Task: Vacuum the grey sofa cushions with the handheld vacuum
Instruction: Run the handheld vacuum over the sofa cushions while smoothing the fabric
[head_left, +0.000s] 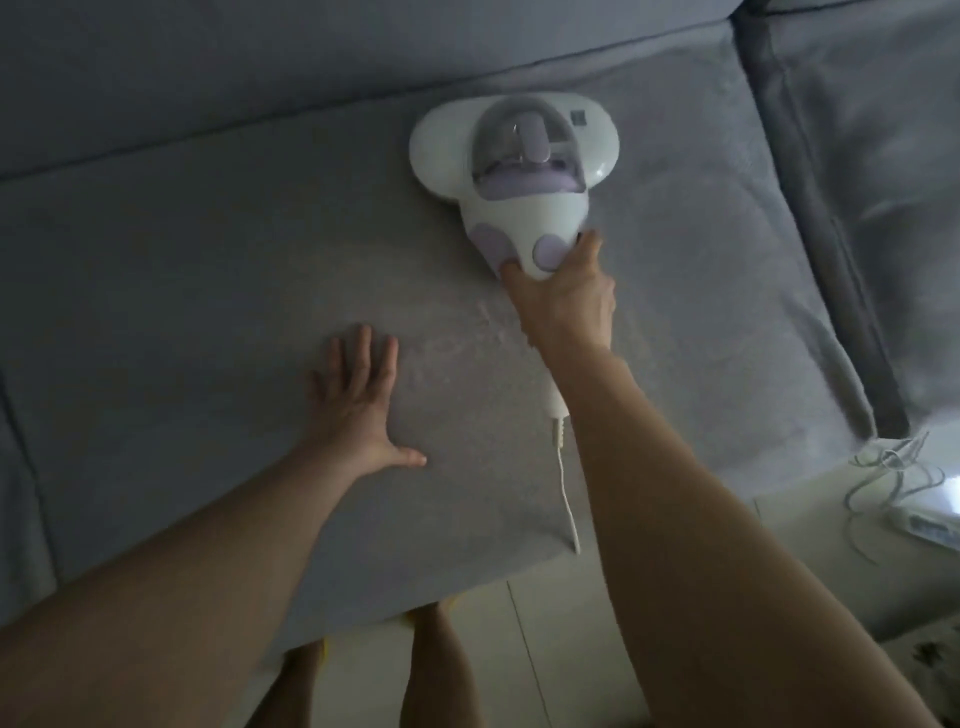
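Observation:
A white and lilac handheld vacuum lies head-down on the grey sofa seat cushion, near the back of the seat. My right hand grips its handle just behind the body, with my fingers curled round it. The vacuum's white cord trails from under my forearm to the cushion's front edge. My left hand rests flat on the cushion with straight, spread fingers, to the left of and nearer than the vacuum.
The sofa back runs along the top. A second seat section joins at the right across a dark seam. Loose white cable lies on the pale floor at the right. My legs stand at the sofa's front edge.

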